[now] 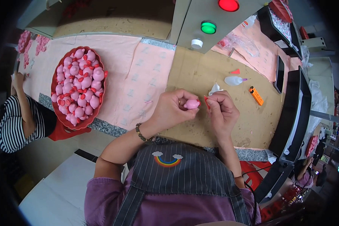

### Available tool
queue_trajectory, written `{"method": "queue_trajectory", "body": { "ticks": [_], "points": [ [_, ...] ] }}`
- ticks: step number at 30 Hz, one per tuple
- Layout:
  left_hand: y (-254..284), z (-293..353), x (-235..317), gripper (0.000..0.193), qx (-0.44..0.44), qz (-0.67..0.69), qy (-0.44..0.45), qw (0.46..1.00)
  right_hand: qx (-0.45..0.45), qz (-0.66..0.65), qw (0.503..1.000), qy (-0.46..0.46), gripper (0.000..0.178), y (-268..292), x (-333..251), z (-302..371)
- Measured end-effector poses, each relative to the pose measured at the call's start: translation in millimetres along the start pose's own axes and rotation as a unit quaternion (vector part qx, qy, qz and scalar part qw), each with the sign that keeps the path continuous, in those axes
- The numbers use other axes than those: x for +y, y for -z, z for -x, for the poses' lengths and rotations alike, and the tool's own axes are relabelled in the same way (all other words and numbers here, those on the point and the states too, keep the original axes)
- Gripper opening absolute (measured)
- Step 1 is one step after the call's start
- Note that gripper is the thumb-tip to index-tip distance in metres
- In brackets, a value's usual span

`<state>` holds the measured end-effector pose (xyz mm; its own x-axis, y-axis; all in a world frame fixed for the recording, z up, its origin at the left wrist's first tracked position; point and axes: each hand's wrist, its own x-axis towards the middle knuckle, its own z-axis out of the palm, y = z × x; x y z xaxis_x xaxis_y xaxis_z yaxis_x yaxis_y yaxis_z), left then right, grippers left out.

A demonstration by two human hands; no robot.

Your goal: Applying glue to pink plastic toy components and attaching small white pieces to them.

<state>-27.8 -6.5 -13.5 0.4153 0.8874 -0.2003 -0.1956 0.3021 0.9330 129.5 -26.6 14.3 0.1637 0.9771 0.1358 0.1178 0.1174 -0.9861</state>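
Note:
Between the thumb and fingers of my left hand [169, 109] is a small round pink toy figure [191, 104] with a red spot on its right side. My right hand [223, 113] is just to its right, thumb and index finger pinched on a thin red piece [206, 102]. A narrow gap separates the red piece from the figure. Both hands are over a brown board [248, 128]. Beyond my right hand lie a crumpled white tissue [216, 89], a translucent squeeze bottle [234, 80] with a purple tip, and a small red triangular piece [235, 71].
An orange handheld tool [256, 95] lies right of my right hand. A red scalloped basket [87, 123] heaped with pink figures stands left on pink cloth [118, 52]. A grey panel with a green light [208, 27] rises ahead. Black trays [288, 116] border the right; a person [20, 120] sits left.

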Motion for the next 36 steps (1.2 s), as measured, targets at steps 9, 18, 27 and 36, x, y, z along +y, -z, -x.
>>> {"method": "queue_trajectory", "body": {
  "ticks": [9,18,27,36],
  "points": [
    [3,-2,8,0.024,-0.022,0.045,0.037,0.998,-0.016,0.086,0.995,0.050,0.007,7,18,-4],
    [-1,1,8,0.025,0.037,0.030,-0.055,0.997,-0.034,0.108,0.990,0.084,0.007,0,31,-8],
    [9,2,10,0.026,0.067,-0.050,-0.178,0.981,0.003,-0.016,1.000,0.019,0.008,-4,30,-2],
    [5,0,17,0.024,0.110,-0.123,-0.135,0.977,-0.011,0.043,0.998,0.048,0.017,-2,37,-2]
  ]
}}
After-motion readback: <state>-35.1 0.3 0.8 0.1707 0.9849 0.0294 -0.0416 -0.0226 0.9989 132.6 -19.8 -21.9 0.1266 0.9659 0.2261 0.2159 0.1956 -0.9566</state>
